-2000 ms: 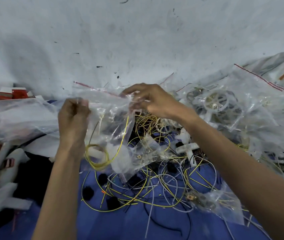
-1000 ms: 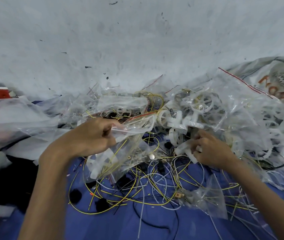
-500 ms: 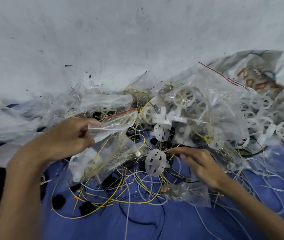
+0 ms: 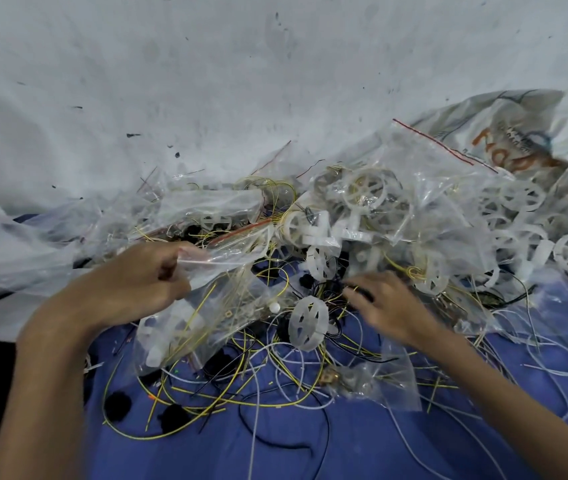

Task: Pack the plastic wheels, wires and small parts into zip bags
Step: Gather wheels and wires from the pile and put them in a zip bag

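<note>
Left hand (image 4: 137, 282), centre-left of frame, pinches your zip bag (image 4: 206, 317) at its mouth: film limp, slippery, so grip near seal. Loose wheel (image 4: 307, 322), centre: light, stiff; take by rim. Right hand (image 4: 386, 303), fingers spread, holding nothing, touches springy tangled wires (image 4: 331, 294).

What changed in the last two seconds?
The right hand let go of the zip bag at its top and dropped to the pile; it now reaches into the black wires beside a loose white wheel. The left hand lowered the bag toward the blue cloth. Unchanged: the left hand's pinch on the bag's top edge, and the bag's contents.
</note>
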Demonstrator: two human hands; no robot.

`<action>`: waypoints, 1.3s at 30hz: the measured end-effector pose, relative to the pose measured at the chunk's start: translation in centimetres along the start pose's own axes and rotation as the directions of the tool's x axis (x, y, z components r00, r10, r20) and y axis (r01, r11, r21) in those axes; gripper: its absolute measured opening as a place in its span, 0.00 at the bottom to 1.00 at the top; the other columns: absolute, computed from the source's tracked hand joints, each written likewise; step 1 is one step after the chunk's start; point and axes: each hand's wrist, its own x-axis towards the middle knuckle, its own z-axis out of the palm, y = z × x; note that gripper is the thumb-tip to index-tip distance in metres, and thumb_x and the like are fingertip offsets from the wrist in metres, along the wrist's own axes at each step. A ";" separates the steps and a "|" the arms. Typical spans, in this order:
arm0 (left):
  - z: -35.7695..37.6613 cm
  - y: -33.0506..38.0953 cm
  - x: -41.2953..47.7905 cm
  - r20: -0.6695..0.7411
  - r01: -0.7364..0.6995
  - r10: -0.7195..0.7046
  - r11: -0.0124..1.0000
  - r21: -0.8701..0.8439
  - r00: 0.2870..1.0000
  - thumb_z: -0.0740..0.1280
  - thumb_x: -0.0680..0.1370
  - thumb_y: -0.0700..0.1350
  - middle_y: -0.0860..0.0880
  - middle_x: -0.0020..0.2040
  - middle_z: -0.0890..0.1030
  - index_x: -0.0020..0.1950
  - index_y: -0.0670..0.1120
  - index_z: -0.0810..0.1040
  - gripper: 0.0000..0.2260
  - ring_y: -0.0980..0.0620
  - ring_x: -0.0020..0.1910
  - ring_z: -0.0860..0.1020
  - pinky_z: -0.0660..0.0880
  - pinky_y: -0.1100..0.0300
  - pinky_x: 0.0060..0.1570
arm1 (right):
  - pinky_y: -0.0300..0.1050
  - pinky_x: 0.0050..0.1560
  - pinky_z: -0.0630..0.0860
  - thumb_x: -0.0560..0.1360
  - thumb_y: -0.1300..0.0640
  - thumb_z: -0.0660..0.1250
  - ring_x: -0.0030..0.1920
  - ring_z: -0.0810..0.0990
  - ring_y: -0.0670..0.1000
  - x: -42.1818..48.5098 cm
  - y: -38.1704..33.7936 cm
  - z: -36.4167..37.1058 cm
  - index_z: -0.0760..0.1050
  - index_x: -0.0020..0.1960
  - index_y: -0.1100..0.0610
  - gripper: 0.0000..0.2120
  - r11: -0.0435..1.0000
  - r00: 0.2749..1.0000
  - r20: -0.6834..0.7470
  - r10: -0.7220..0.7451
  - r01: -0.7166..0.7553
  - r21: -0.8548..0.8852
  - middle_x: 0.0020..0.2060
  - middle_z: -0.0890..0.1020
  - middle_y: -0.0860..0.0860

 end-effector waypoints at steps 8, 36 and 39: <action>-0.4 -1.0 -0.4 0.006 0.044 -0.044 0.996 -0.078 0.999 0.63 0.73 0.34 0.47 0.27 0.73 0.53 0.57 0.78 0.19 0.55 0.27 0.68 0.66 0.60 0.33 | 0.48 0.41 0.72 0.77 0.42 0.58 0.38 0.77 0.50 -2.9 -5.2 -0.8 0.75 0.50 0.54 0.17 0.946 0.810 0.488 -0.324 0.292 0.143 0.38 0.80 0.51; -1.7 -2.1 -1.0 -0.065 0.073 -0.074 0.997 -0.019 0.995 0.64 0.70 0.32 0.54 0.23 0.71 0.53 0.54 0.80 0.20 0.56 0.23 0.67 0.66 0.59 0.32 | 0.40 0.44 0.72 0.68 0.61 0.73 0.45 0.80 0.51 3.1 -1.0 2.9 0.83 0.48 0.53 0.09 0.698 0.752 0.160 -0.640 0.655 -0.288 0.44 0.81 0.49; -1.8 -2.6 -1.2 -0.049 0.080 -0.082 0.995 -0.054 0.995 0.63 0.70 0.32 0.52 0.25 0.72 0.51 0.54 0.80 0.19 0.55 0.24 0.69 0.67 0.60 0.31 | 0.47 0.44 0.77 0.72 0.64 0.69 0.46 0.80 0.54 4.3 -1.1 1.5 0.82 0.49 0.59 0.07 0.787 0.791 0.242 -0.563 0.602 -0.137 0.44 0.82 0.52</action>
